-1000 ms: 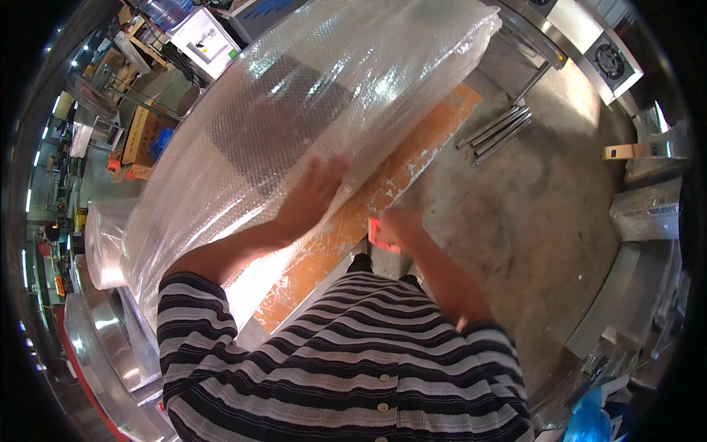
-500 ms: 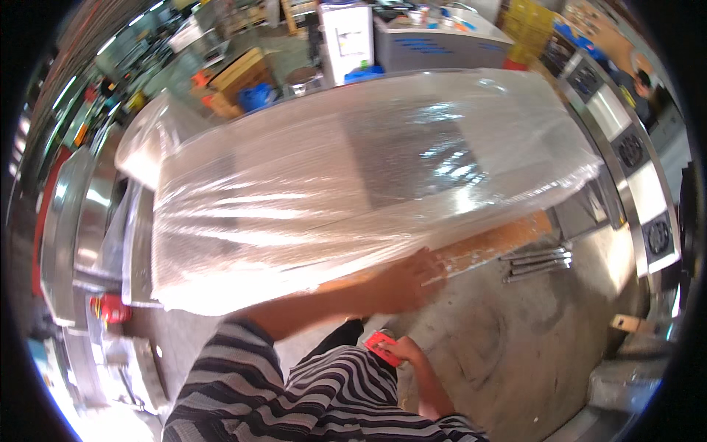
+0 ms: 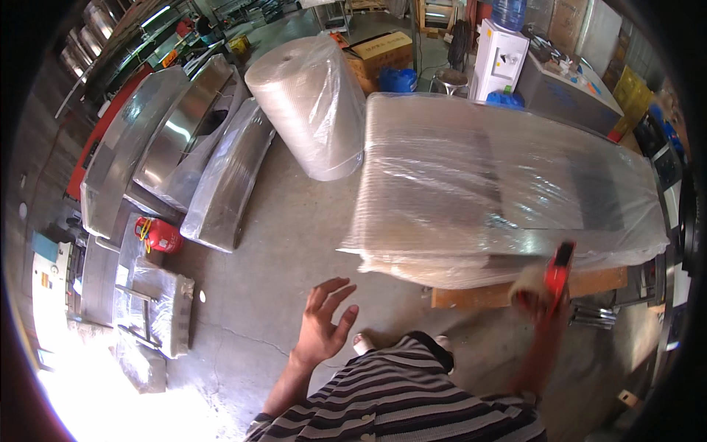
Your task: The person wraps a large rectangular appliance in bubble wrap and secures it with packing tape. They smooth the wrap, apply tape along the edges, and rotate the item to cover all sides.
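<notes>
Red tape dispenser [image 3: 557,277], long axis apparently forward, slightly rightward

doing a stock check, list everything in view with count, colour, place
wrapped load: 1, clear, right of centre
wooden board: 1, orange, beneath wrapped load
bubble wrap roll: 1, whitish, upper centre
wrapped metal units: 3 or more, silver, left
canister: 1, red, left side
metal tubes: several, silver, lower right
cardboard box: 1, brown, behind roll
water dispenser: 1, white, upper right
water bottle: 1, blue, atop water dispenser
counter: 1, grey, upper right
tape dispenser: 1, red, lower right
shirt: 1, black and grey, bottom
left hand: 1, bare, lower centre
right hand: 1, bare, holding tape dispenser
</notes>
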### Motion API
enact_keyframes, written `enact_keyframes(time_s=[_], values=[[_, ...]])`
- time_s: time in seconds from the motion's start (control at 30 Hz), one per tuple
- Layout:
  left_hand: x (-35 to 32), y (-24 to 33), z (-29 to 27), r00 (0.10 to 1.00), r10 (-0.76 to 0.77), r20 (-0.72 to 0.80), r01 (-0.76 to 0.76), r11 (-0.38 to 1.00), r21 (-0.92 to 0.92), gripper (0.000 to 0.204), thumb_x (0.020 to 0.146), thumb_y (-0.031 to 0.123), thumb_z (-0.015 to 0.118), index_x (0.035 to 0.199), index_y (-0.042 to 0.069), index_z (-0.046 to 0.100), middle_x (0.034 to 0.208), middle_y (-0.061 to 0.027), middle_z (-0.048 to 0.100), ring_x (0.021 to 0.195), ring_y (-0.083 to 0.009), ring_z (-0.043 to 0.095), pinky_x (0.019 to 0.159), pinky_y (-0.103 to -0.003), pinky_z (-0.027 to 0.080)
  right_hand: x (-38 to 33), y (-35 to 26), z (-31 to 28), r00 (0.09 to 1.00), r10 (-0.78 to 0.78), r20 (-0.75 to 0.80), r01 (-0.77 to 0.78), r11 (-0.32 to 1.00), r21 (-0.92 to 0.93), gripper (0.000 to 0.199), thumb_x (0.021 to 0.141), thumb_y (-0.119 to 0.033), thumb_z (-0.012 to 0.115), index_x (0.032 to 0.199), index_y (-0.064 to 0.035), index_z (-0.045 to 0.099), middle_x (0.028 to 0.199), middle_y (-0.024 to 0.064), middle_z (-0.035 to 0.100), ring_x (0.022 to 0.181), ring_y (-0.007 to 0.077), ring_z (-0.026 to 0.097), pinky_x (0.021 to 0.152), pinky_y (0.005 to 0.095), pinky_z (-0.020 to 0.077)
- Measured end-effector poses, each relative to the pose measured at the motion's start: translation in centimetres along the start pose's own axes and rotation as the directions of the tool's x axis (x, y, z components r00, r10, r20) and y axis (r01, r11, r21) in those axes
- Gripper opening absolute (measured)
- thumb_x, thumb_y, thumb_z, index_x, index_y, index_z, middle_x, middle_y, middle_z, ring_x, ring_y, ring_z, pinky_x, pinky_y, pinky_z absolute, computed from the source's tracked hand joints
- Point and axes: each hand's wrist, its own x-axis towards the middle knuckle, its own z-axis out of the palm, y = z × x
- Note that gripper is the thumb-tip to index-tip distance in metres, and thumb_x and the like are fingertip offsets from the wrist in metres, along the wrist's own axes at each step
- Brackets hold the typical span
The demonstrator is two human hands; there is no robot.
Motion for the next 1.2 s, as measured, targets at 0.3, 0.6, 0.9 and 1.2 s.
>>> enact_keyframes(time_s=[0.3, 0.6, 0.9, 1.2], values=[[4.9, -19.3, -9.2, 0.981, 0.068, 0.181, -0.048, 0.992, -0.113, 0.055, 0.092, 0.017, 0.073, 0.141, 0.000, 0.056, 0.142, -0.0230, 0.058, 0.133, -0.0422, 0.053, 0.113, -0.047, 0.042, 14.9, 7.3, 32.1, 0.815, -0.224, -0.534, -0.076, 0.873, -0.482, 0.052, 0.101, -0.046, 0.065, 0.110, 0.0046, 0.070, 0.096, 0.0053, 0.067, 0.088, 0.0124, 0.060, 0.080, 0.0302, 0.0491], [21.0, -50.2, -20.0, 0.928, -0.100, 0.359, 0.066, 0.992, 0.106, 0.050, 0.093, 0.024, 0.075, 0.137, 0.004, 0.061, 0.138, -0.0201, 0.062, 0.127, -0.0389, 0.057, 0.111, -0.046, 0.044, 20.9, 12.7, 42.3, 0.519, -0.658, -0.545, -0.032, 0.622, -0.782, 0.043, 0.103, -0.043, 0.065, 0.103, -0.0007, 0.074, 0.088, -0.0016, 0.068, 0.077, 0.0048, 0.058, 0.072, 0.0240, 0.0478], [39.8, -67.7, -16.1, 0.544, -0.331, 0.771, 0.471, 0.881, 0.046, 0.046, 0.102, 0.029, 0.061, 0.142, 0.007, 0.054, 0.132, -0.0183, 0.061, 0.120, -0.0314, 0.061, 0.102, -0.046, 0.050, 26.7, 16.1, 48.5, 0.397, -0.654, -0.644, -0.521, 0.418, -0.745, 0.045, 0.100, -0.038, 0.070, 0.091, 0.0056, 0.069, 0.070, 0.0056, 0.065, 0.065, 0.0081, 0.056, 0.059, 0.0303, 0.0473], [85.8, -42.1, 6.4, 0.548, 0.453, 0.704, -0.159, 0.882, -0.444, 0.051, 0.108, 0.037, 0.055, 0.141, -0.002, 0.057, 0.139, -0.0178, 0.063, 0.131, -0.0290, 0.058, 0.113, -0.038, 0.041, 36.8, 19.8, 51.6, 0.029, -0.784, -0.620, -0.687, 0.435, -0.582, 0.043, 0.101, -0.036, 0.068, 0.097, 0.0065, 0.069, 0.076, 0.0078, 0.069, 0.070, 0.0106, 0.060, 0.065, 0.0325, 0.0516]])
